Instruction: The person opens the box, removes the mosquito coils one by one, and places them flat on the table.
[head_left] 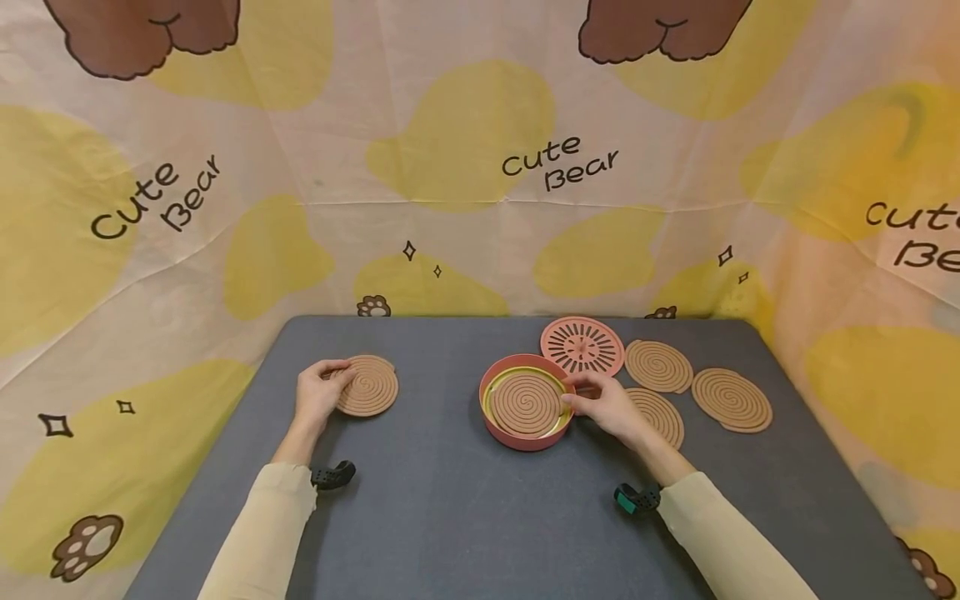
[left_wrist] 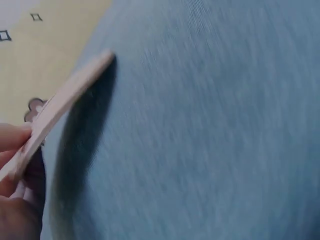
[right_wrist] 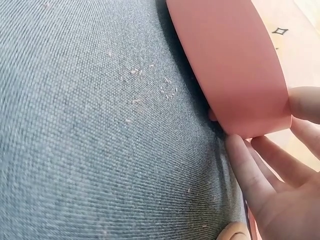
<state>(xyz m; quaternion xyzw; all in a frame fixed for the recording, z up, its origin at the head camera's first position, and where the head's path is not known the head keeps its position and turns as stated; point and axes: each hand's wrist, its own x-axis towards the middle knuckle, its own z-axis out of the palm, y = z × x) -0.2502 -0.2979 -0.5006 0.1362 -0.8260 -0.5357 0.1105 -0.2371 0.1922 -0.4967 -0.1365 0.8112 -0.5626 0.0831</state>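
Observation:
My left hand pinches a brown spiral mosquito coil by its left edge, over the left side of the table. In the left wrist view that coil appears nearly edge-on, tilted, its shadow falling on the cloth. Right of the table's middle, my right hand grips the right wall of a round pink mosquito coil case. The thumb is at the rim and the fingers touch the outer wall. Inside the case another coil lies within a yellow ring.
Behind the case lies its pink slotted lid. Further coils lie to the right: one at the back, one at far right, and one partly hidden by my right hand. Grey-blue cloth covers the table; a printed curtain hangs behind.

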